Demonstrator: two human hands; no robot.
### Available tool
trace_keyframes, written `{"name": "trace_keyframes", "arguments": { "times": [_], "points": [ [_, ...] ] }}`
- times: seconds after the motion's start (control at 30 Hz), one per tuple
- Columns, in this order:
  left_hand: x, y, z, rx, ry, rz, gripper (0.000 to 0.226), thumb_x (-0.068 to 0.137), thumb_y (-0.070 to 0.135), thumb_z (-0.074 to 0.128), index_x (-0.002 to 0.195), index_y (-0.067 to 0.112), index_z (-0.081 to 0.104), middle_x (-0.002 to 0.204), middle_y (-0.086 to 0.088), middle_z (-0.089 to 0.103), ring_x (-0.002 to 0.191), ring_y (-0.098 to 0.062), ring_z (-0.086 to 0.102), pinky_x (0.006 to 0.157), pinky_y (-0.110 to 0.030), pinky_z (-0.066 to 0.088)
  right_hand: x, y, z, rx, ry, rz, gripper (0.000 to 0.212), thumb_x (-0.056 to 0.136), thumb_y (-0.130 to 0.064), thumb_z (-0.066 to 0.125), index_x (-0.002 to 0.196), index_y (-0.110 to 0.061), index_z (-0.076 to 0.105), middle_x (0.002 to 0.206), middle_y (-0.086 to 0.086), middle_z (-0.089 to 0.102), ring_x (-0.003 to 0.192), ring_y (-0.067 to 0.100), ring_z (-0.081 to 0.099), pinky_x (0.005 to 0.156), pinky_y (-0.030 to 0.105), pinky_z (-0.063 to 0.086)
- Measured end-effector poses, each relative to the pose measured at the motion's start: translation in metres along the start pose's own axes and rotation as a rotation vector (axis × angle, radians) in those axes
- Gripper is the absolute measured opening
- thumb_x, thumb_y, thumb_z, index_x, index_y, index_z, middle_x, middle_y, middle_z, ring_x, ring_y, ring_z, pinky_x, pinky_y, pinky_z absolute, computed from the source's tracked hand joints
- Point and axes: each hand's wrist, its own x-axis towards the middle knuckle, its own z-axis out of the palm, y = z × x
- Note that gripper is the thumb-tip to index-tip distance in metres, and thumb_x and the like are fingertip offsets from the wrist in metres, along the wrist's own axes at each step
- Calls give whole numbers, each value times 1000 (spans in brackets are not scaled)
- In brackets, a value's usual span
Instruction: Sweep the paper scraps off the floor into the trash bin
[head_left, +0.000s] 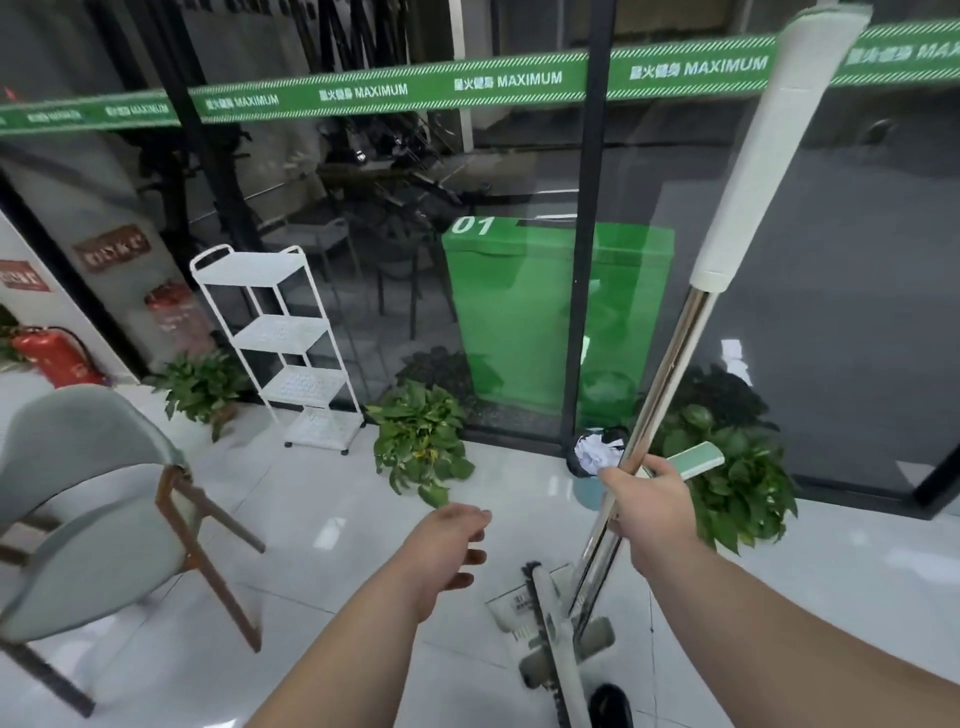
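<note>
My right hand (649, 501) grips two handles together: the chrome broom pole (670, 364) with a white grip at its top, and a short pale green dustpan handle (696, 460). The broom head and the dustpan (545, 623) rest on the white floor below my hand. Just beyond my hand stands a small trash bin (589, 488) with a black liner and crumpled white paper scraps (595, 449) in it. My left hand (449, 545) hovers empty over the floor, fingers relaxed, left of the broom.
A glass wall (831, 260) with a green band runs across the back. Potted plants (421, 436) stand along its foot on both sides of the bin. A white wire shelf cart (280, 343) stands at the left; a grey chair (93, 499) is near left.
</note>
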Motion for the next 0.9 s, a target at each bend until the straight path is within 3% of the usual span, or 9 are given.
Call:
{"name": "trace_keyframes", "arguments": {
  "times": [0.1, 0.2, 0.3, 0.7, 0.9],
  "points": [
    [43, 20, -6, 2, 42, -24, 21, 99, 35, 62, 115, 22, 64, 120, -5, 69, 105, -24, 72, 95, -46, 58, 47, -11, 33, -38, 3, -3, 27, 71, -29, 78, 85, -35, 55, 80, -2, 66, 74, 23, 67, 78, 53, 61],
    [92, 46, -8, -8, 83, -35, 21, 100, 36, 61, 115, 22, 63, 121, -5, 68, 106, -24, 71, 96, -45, 57, 99, -24, 71, -78, -48, 16, 41, 64, -35, 77, 99, -38, 56, 78, -6, 68, 77, 24, 69, 77, 52, 61],
    [136, 77, -5, -9, 116, -62, 20, 100, 35, 61, 114, 21, 64, 123, -6, 68, 111, -26, 70, 96, -44, 56, 151, -44, 102, -111, -94, 47, 52, 68, -32, 77, 116, -30, 56, 78, -8, 66, 80, 22, 69, 79, 51, 61],
    [290, 161, -6, -6, 106, -171, 13, 101, 34, 61, 109, 24, 64, 117, -5, 68, 113, -27, 68, 98, -44, 53, 295, -87, 199, -232, -71, 119, 52, 67, -35, 75, 115, -31, 56, 83, -7, 68, 75, 25, 70, 74, 47, 62],
    [390, 177, -43, 41, 20, -185, 23, 100, 31, 59, 119, 18, 63, 100, -3, 62, 94, -22, 64, 84, -36, 52, 352, -93, 258, -167, 14, 200, 47, 62, -34, 74, 105, -34, 53, 84, -4, 69, 76, 28, 71, 79, 48, 61]
  ]
}}
